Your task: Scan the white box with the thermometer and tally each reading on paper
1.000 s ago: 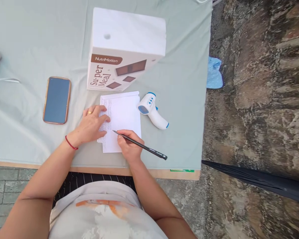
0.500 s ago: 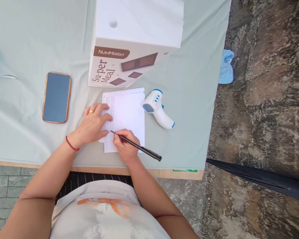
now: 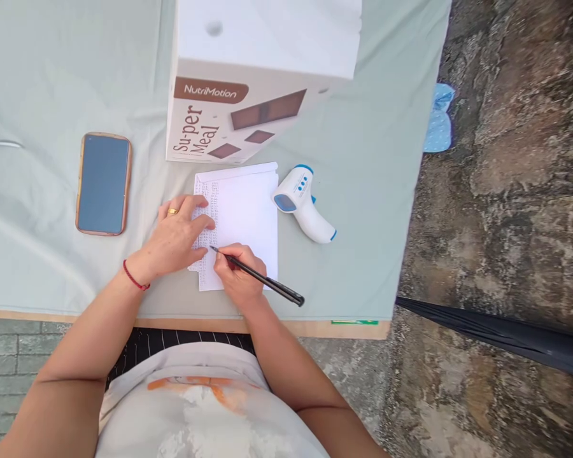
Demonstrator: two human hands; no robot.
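Note:
White paper sheets [image 3: 246, 210] lie on the cloth-covered table, with columns of small handwriting along their left part. My left hand [image 3: 177, 234] rests on the left edge of the paper, fingers spread, a ring on one finger. In my right hand [image 3: 241, 273] is a black pen [image 3: 272, 284], its tip at the written column near my left thumb. The heel of my right hand lies on the lower part of the paper. Just right of the sheets sits a white and blue infrared thermometer [image 3: 304, 203].
A large white NutriMotion box [image 3: 267, 95] stands behind the paper. To the left lies a phone [image 3: 104, 183] in a brown-edged case. Blue dotted cloth [image 3: 439, 121] shows past the right edge of the table [image 3: 363, 273], beside a stone surface and a dark strap [image 3: 482, 331].
The view has shifted slightly, moving the box and phone a little up and left in the picture. The pen tip stays at the written column; both hands keep their hold.

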